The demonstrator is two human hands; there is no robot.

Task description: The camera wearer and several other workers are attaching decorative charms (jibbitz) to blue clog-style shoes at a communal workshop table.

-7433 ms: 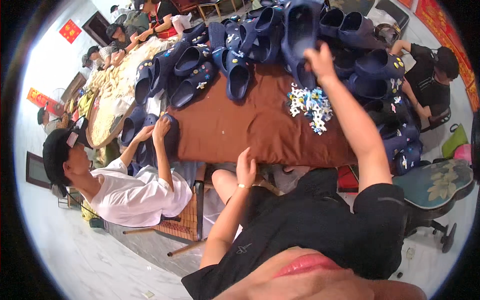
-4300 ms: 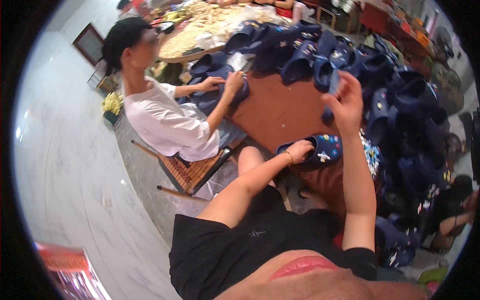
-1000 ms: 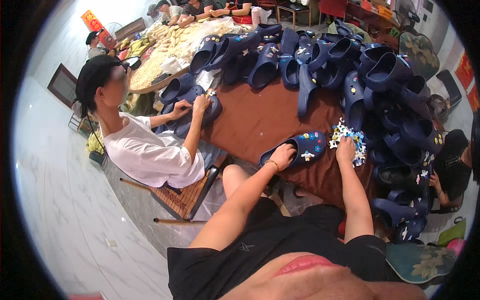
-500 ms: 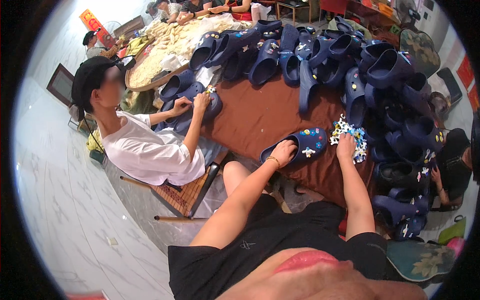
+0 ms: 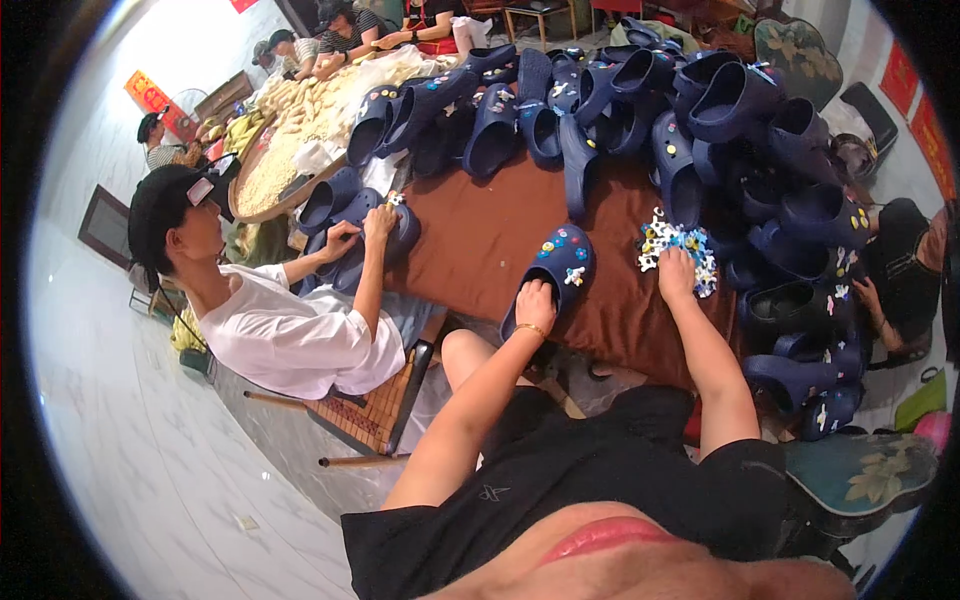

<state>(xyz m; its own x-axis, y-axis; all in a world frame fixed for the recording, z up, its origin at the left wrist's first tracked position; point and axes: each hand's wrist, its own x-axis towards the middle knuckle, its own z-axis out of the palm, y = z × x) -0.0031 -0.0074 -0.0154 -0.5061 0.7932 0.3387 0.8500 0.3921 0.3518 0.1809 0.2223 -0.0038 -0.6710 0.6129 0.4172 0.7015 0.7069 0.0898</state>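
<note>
A navy blue foam clog (image 5: pixel 570 250) lies on the brown cloth in front of me, toe pointing away and slightly right. Several blue, red and yellow charms, plus a white figure charm, dot its top. My left hand (image 5: pixel 536 302), with a bracelet at the wrist, reaches into the foot opening and grips the clog. To the right, my right hand (image 5: pixel 677 272) rests at the near edge of a heap of small white, blue and yellow charms (image 5: pixel 660 237). Its fingertips dip among them, so whether they pinch one is hidden.
A brown cloth (image 5: pixel 450 230) covers the table. Heaped navy clogs (image 5: pixel 735 105) line its far and right sides. At left a person in white (image 5: pixel 290 320) handles a clog (image 5: pixel 402 228). Beyond stands a wide round tray (image 5: pixel 262 212) with pale pieces. Other people sit farther off.
My left hand has turned the clog so its toe swings from pointing right to pointing away. My right hand stays at the charm heap. The whole view has shifted somewhat.
</note>
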